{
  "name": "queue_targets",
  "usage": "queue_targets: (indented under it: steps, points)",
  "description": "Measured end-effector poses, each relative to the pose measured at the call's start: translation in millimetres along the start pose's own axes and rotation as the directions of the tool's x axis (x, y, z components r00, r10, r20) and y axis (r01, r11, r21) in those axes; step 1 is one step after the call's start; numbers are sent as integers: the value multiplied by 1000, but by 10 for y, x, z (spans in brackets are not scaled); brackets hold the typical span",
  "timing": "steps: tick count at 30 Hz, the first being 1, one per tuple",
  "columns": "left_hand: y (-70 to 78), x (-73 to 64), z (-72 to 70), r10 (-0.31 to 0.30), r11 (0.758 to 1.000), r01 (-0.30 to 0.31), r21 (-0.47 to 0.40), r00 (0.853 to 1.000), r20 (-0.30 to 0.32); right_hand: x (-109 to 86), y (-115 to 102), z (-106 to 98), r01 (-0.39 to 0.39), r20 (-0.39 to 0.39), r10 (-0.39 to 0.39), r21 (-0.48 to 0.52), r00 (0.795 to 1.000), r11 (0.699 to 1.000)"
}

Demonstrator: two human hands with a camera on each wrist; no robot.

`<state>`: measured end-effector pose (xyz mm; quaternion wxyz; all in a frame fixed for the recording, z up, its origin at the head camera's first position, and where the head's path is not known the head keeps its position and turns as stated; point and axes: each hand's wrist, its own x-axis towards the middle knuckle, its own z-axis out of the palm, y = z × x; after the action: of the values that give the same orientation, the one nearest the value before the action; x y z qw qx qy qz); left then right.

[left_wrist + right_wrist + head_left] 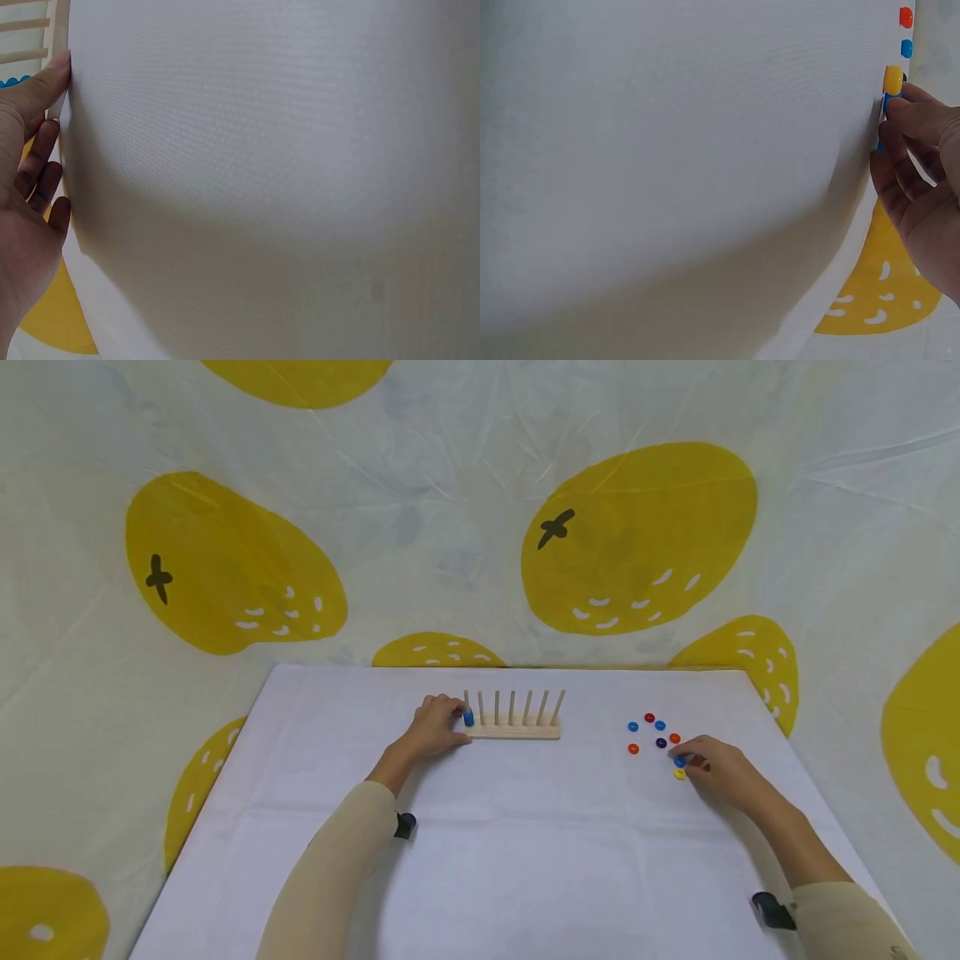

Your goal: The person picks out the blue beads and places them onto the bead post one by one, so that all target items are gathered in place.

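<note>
A wooden peg rack (517, 732) with several upright pegs stands toward the back of the table. Blue rings (468, 718) are stacked on its leftmost peg. My left hand (432, 727) grips the rack's left end, thumb at the front edge; its other fingertips are partly hidden behind. On the right, my right hand (723, 770) pinches a blue ring (679, 762) between thumb and fingers, low over the tabletop. Just in front of that ring lies a yellow ring (679, 774), which the right wrist view also shows beside the fingertips.
Loose rings are scattered left of and beyond the right hand: a dark purple ring (661, 743), a red ring (649, 717), orange-red rings (633, 748) and blue rings (633, 727). A white cloth (525, 860) covers the table. Behind its back edge hangs a patterned curtain (450, 527).
</note>
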<state>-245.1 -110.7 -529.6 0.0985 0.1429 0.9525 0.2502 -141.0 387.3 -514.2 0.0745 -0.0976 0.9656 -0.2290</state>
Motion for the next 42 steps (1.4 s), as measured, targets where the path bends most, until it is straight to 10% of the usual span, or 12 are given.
queue_targets:
  steps: [32, 42]
  points:
    - [-20, 1, 5, 20, 1000, -20, -7, 1000, -6, 13, -56, -42, -65, -3, 65, 16, 998, 998]
    - [-26, -2, -6, 20, 1000, -20, -8, 1000, 1, 147, -274, -258, 27, -69, -26, 8, 997, 1000]
